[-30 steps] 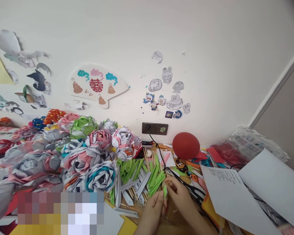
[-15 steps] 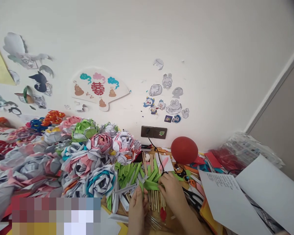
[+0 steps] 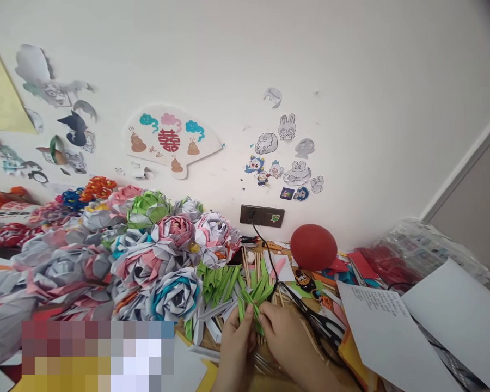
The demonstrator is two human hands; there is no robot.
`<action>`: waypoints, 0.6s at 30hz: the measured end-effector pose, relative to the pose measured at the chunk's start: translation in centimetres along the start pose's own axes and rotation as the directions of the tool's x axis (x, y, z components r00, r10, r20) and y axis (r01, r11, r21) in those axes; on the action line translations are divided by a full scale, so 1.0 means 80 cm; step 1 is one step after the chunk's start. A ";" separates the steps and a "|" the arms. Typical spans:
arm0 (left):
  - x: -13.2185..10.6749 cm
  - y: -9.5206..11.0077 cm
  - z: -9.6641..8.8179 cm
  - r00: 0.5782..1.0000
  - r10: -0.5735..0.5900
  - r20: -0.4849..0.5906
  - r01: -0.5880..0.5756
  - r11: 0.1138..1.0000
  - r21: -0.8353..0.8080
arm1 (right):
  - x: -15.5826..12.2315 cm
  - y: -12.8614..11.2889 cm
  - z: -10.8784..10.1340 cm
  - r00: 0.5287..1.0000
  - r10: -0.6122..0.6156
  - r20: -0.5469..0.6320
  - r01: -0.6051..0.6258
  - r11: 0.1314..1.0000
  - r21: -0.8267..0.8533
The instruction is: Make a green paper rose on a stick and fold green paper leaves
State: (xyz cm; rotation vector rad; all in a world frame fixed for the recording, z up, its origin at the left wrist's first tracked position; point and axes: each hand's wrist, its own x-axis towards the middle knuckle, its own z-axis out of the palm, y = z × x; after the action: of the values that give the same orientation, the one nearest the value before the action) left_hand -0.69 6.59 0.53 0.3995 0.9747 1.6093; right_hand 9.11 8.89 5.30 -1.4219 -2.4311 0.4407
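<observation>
Lower centre of frame: left hand (image 3: pixel 237 343) and right hand (image 3: pixel 285 337), wrists cut off by the bottom edge. Both grips pinched one green folded paper strip (image 3: pixel 250 308), just right of the paper roses (image 3: pixel 169 294). Fingertips were blurred. Black scissors (image 3: pixel 324 328) lay partly hidden behind the right hand.

The one sign that reads clearly is the red double-happiness character 囍 (image 3: pixel 169 140), in the middle of the fan-shaped paper cutout (image 3: pixel 196 158) stuck to the wall (coloured clouds and gourds surround it). The white sheet (image 3: pixel 378 313) on the right carries lines of print, too small to read. The red-and-white packet (image 3: pixel 8 213) at far left seems to bear lettering, also illegible.
</observation>
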 end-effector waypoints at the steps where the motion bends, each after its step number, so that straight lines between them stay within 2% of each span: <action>1: 0.000 0.000 0.000 1.000 0.001 0.008 -0.001 1.000 -0.011 | -0.001 -0.001 0.000 1.000 -0.002 0.003 0.002 1.000 0.002; 7: 0.001 0.003 0.000 0.999 0.013 0.036 -0.011 0.998 -0.061 | -0.003 -0.004 -0.007 0.999 -0.046 0.019 0.045 0.998 0.042; 14: -0.001 -0.001 -0.001 0.989 -0.014 0.145 0.031 0.992 -0.119 | 0.001 0.002 -0.016 0.999 0.053 -0.011 -0.052 0.995 0.087; 18: -0.007 0.001 0.000 0.986 0.009 0.166 0.015 0.989 -0.146 | 0.002 0.004 -0.025 0.991 0.125 -0.037 -0.118 0.980 0.157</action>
State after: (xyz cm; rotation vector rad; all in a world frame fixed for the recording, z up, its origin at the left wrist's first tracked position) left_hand -0.58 6.09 0.76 0.4229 0.7257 1.6060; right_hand 10.05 9.42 6.98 -1.5010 -2.2280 0.6033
